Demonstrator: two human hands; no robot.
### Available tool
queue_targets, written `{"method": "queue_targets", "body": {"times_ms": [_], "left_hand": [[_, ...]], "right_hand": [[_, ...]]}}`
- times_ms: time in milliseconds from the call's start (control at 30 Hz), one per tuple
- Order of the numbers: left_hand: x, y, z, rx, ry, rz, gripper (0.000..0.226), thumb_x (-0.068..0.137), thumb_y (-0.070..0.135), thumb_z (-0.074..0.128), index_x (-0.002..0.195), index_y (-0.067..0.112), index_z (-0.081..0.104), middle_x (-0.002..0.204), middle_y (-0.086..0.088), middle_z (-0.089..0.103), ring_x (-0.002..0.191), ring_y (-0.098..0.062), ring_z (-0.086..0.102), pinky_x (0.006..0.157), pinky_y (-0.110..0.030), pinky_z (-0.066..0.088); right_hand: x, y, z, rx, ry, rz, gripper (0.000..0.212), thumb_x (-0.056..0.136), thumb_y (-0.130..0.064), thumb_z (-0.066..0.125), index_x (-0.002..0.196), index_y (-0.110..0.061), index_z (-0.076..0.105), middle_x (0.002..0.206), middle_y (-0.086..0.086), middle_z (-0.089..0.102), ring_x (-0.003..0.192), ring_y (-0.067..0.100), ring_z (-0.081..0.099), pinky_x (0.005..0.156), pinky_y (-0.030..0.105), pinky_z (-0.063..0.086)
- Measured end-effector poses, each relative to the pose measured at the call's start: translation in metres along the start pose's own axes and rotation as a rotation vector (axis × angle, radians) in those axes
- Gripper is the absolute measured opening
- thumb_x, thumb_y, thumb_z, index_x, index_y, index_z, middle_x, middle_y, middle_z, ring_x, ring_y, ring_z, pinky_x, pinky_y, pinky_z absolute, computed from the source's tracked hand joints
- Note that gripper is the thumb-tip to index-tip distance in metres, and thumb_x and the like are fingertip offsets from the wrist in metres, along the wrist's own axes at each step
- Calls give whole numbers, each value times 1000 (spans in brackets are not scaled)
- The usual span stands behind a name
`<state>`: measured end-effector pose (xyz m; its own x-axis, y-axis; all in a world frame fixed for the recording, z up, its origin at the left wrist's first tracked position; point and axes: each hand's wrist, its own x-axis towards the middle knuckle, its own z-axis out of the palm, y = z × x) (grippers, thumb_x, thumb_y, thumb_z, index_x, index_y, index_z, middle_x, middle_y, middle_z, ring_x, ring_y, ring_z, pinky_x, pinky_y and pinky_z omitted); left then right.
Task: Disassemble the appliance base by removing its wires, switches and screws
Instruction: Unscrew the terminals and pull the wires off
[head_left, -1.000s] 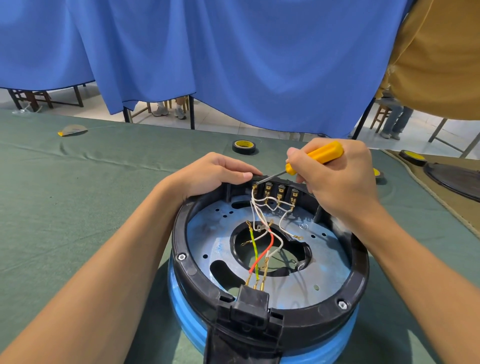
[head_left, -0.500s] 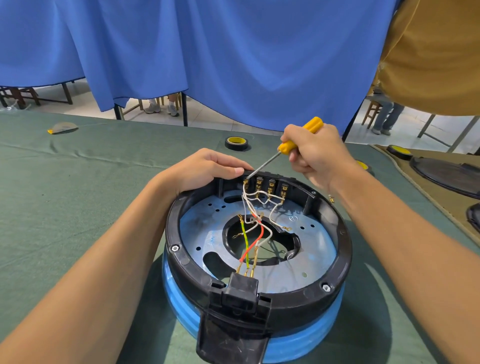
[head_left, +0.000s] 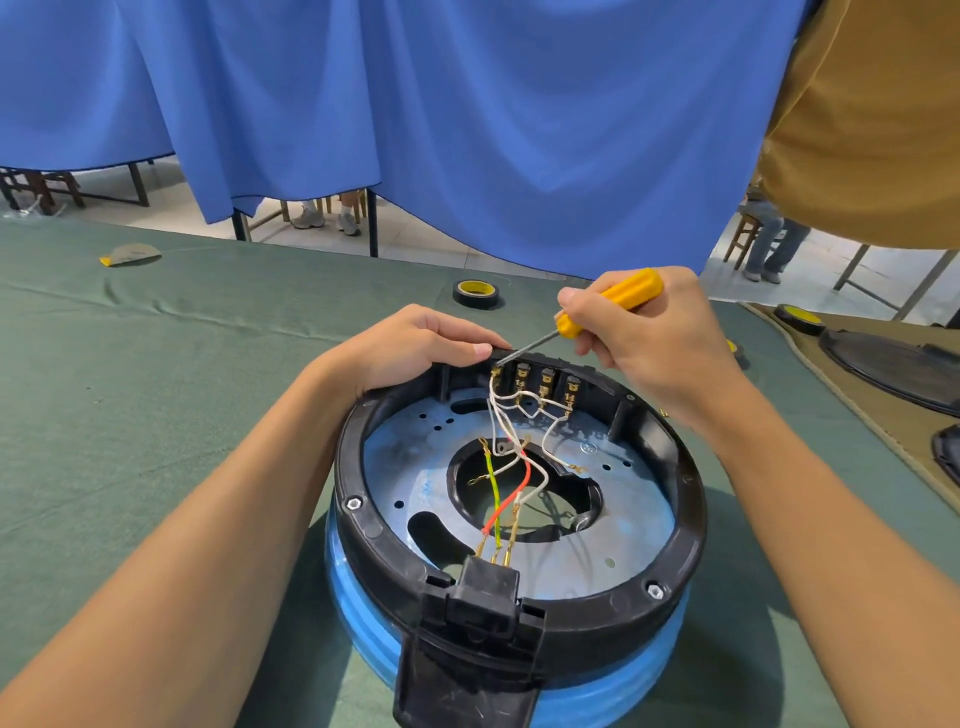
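A: Where does the appliance base (head_left: 691, 519) sit?
B: Mid-counter (head_left: 156, 389), on green cloth, open side up. It has a black rim over a blue body. A bluish metal plate (head_left: 623, 499) inside has a large central hole.

A: Hands?
B: The left hand (head_left: 410, 348) lies over the far-left rim, fingers curled onto the edge, gripping it. The right hand (head_left: 649, 338) pinches the yellow handle of a screwdriver (head_left: 626, 292) between thumb and fingers. The shaft slants down to the left. Its tip is at the top of the leftmost of 4 switches (head_left: 535, 382) lined along the far inner wall, just beside the left thumb.

A: Wires?
B: The white wires (head_left: 511, 415) loop from the switch terminals toward the central hole. 1 red wire (head_left: 522, 488) and 1 yellow-green wire (head_left: 492, 493) run to a black connector block (head_left: 488, 587) at the near rim, ending in brass-coloured terminals.

A: Screws?
B: 2 hex-headed fasteners show in the rim: 1 at left (head_left: 354, 503), 1 at near right (head_left: 654, 591).

A: Surroundings?
B: There is a roll of black tape (head_left: 475, 293) with a yellow core beyond the base, apart from it. A blue curtain (head_left: 467, 130) hangs behind the counter. A dark round lid (head_left: 893, 364) lies at far right on a tan mat.
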<state>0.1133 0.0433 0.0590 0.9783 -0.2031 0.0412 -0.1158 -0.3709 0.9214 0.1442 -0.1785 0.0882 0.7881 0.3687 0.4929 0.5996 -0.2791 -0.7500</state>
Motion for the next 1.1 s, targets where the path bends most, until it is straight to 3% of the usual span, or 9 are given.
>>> {"method": "queue_targets", "body": {"times_ms": [200, 333, 433, 500, 633, 800, 900, 1000, 1100], "left_hand": [[0, 1, 1, 28, 27, -7, 23, 96, 14, 56, 113, 18, 72, 102, 3, 75, 95, -8, 69, 81, -13, 51], [0, 2, 0, 69, 31, -3, 25, 96, 14, 56, 117, 16, 71, 108, 3, 74, 102, -8, 67, 93, -16, 47], [0, 2, 1, 46, 27, 0, 26, 96, 12, 55, 117, 13, 70, 110, -1, 73, 103, -10, 67, 92, -15, 48], [0, 2, 1, 39, 24, 1, 25, 97, 12, 55, 116, 14, 71, 108, -1, 74, 101, -11, 68, 91, -17, 49], [1, 0, 0, -16, -3, -11, 24, 97, 12, 54, 113, 15, 72, 105, -4, 74, 96, -14, 70, 81, -18, 54], [3, -3, -1, 9, 7, -1, 23, 96, 15, 56, 112, 19, 73, 104, 0, 75, 100, -15, 69, 86, -19, 52], [2, -4, -1, 3, 2, 1, 22, 97, 16, 56, 109, 22, 73, 103, 1, 75, 99, -14, 70, 84, -17, 53], [2, -3, -1, 5, -1, 6, 22, 97, 16, 56, 110, 21, 73, 103, 1, 75, 99, -14, 70, 82, -16, 53], [1, -2, 0, -4, 10, 6, 22, 96, 15, 57, 106, 24, 74, 102, 1, 75, 98, -13, 70, 77, -13, 51]], "right_hand": [[30, 2, 10, 205, 62, 204, 31, 77, -14, 59, 51, 0, 49, 53, 17, 47, 37, 16, 36, 41, 18, 26], [50, 7, 13, 354, 13, 474, 36, 81, -4, 53, 49, -12, 40, 43, 8, 40, 30, 11, 23, 38, 14, 18], [53, 10, 13, 401, -17, 592, 29, 82, -4, 53, 57, -11, 41, 42, 5, 42, 30, 8, 26, 37, 14, 18], [46, 9, 11, 420, 10, 537, 28, 83, -4, 54, 57, -8, 43, 45, 7, 46, 30, 8, 30, 38, 14, 18], [16, 11, 6, 311, 71, 216, 32, 86, -12, 61, 62, 9, 58, 50, 9, 56, 37, 12, 41, 38, 17, 30], [-4, 8, -2, 63, -20, -74, 36, 88, -36, 63, 67, -8, 72, 57, 8, 64, 48, 20, 55, 47, 30, 44], [-8, 4, -1, -2, -23, -180, 36, 89, -33, 63, 65, -7, 71, 56, 7, 63, 48, 20, 53, 50, 32, 43], [-9, -3, -2, -108, -44, -215, 37, 88, -29, 61, 61, -5, 68, 49, 0, 58, 45, 10, 46, 49, 20, 35], [0, -19, 2, -204, -67, -230, 38, 81, -28, 60, 58, 3, 64, 52, 18, 56, 44, 17, 41, 45, 26, 33]]}}
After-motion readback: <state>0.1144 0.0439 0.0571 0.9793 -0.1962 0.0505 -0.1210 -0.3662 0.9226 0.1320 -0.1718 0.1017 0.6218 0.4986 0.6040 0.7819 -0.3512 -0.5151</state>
